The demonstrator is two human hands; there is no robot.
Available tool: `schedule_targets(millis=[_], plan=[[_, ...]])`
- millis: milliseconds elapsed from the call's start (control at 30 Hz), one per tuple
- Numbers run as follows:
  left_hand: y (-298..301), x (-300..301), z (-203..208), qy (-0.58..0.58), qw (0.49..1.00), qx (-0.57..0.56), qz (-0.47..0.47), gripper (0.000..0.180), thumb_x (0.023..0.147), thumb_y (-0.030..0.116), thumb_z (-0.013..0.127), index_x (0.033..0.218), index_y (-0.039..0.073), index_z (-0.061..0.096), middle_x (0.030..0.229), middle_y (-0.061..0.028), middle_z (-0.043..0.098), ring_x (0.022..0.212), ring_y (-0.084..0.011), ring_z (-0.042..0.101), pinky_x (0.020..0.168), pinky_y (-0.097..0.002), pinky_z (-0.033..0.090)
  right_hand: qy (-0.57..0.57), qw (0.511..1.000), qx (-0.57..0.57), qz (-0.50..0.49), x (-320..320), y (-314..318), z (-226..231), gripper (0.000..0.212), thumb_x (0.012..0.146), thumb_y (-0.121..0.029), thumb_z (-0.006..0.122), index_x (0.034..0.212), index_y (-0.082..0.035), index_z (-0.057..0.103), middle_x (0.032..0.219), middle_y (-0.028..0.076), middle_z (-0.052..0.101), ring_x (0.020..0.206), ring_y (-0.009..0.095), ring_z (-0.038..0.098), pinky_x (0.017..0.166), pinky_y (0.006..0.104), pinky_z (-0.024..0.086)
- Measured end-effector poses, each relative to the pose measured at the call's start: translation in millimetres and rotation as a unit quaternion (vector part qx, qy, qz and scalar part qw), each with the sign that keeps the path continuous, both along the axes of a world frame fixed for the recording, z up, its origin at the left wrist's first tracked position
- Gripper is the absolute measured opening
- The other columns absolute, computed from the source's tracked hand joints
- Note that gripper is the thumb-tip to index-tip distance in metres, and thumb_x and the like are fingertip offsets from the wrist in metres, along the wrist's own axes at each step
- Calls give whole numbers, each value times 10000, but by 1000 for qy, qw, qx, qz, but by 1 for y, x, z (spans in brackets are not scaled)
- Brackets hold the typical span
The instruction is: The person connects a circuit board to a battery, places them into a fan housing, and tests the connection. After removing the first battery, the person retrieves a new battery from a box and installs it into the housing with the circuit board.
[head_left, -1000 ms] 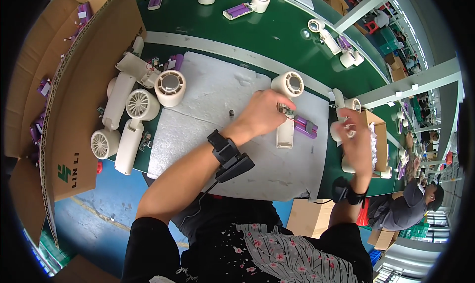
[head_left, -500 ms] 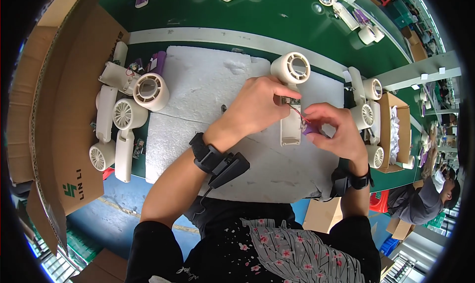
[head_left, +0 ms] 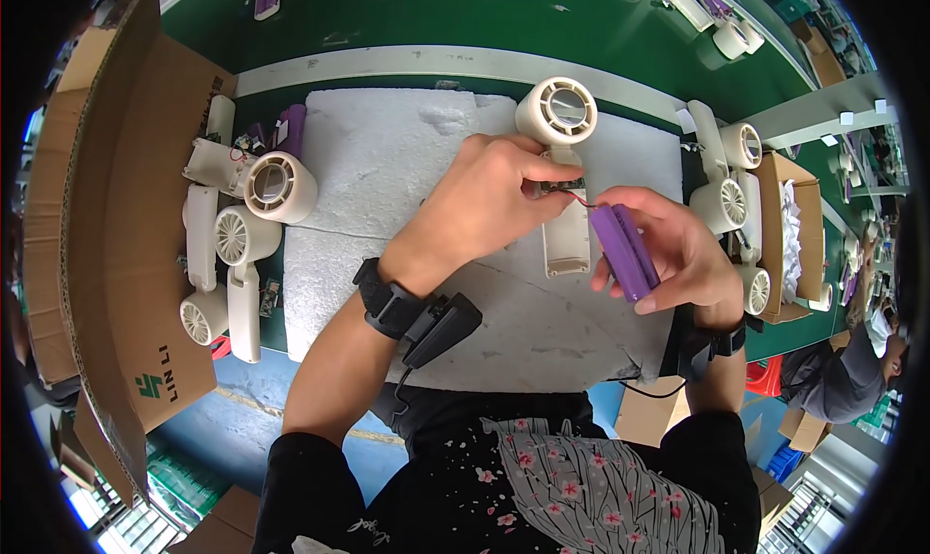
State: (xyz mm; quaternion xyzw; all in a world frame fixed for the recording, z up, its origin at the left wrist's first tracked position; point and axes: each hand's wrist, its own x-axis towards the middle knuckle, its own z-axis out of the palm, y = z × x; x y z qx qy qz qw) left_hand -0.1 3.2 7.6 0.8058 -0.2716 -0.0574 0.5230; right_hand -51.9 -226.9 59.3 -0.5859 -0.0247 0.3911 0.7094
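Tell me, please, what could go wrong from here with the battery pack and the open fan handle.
The thin red wire runs from the handle toward the purple battery pack, so moving the right hand farther away might strain it. The left hand has its fingers close around the small circuit board, so pressing hard might shift it. The pack is tilted in the right hand and could slip.
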Motion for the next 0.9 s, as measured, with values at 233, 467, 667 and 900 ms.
schedule_targets(millis=[233,467,667,900], plan=[[0,1,0,-34,999,8,-14,253,769,44,698,1018,73,732,873,-171,689,739,-294,671,681,-340,536,-256,957,-135,-2,3,2,-17,867,510,-92,844,1307,-28,509,1196,79,534,1074,232,557,944,348,429],[5,7,-7,-78,996,-6,-44,231,810,56,678,1037,59,718,904,-197,682,781,-344,672,712,-374,542,-388,877,-283,27,-5,18,-29,825,532,-117,852,1292,-56,537,1183,81,563,1018,216,580,891,326,452],[9,7,-4,-106,991,37,-71,273,844,61,663,1115,75,692,985,-206,680,861,-378,666,745,-389,543,-487,815,-314,-15,-12,30,-30,691,577,-31,835,1226,-45,601,1216,99,587,1029,254,600,852,346,542],[8,6,-8,-118,991,6,-65,264,857,55,649,1116,76,691,980,-205,677,849,-374,667,730,-388,537,-516,774,-367,2,-21,29,-28,533,583,-15,833,1092,-36,675,1272,108,567,991,262,632,830,358,568]])
